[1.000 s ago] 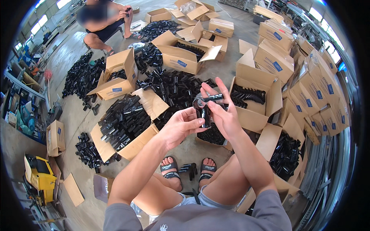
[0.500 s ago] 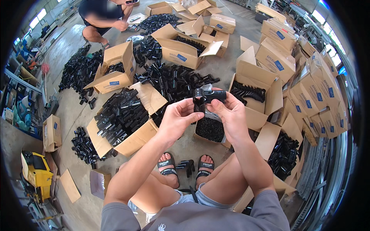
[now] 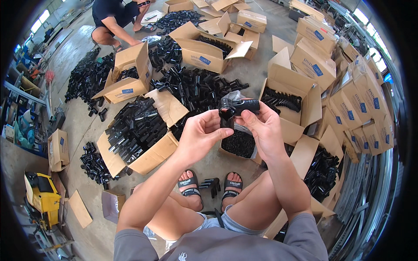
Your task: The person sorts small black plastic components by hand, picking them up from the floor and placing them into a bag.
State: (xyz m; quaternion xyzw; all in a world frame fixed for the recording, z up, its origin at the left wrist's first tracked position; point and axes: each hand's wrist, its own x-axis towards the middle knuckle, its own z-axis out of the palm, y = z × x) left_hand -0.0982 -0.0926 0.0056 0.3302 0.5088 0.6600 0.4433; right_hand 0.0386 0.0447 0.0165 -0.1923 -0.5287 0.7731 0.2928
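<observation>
A glossy black pipe fitting (image 3: pixel 244 105), with a tube lying sideways and another pointing down, is held up in front of me between both hands. My left hand (image 3: pixel 202 134) pinches its downward left part between thumb and fingers. Around the right tube, my right hand (image 3: pixel 266 130) closes with the thumb pressed on its near side. Just below the fitting stands a small carton (image 3: pixel 237 155) full of small black pieces, partly hidden by my hands. Several black fittings (image 3: pixel 210 187) lie on the floor between my sandalled feet.
An open carton of long black fittings (image 3: pixel 152 156) stands left of my arm. Beyond it lies a heap of black fittings (image 3: pixel 196 89). On the right are an open carton (image 3: pixel 311 104) and stacked closed cartons (image 3: pixel 355 104). Another person (image 3: pixel 112 21) squats at the far left.
My hands keep hold of the fitting, which has barely shifted. The other person's arm has reached lower, behind an open carton.
</observation>
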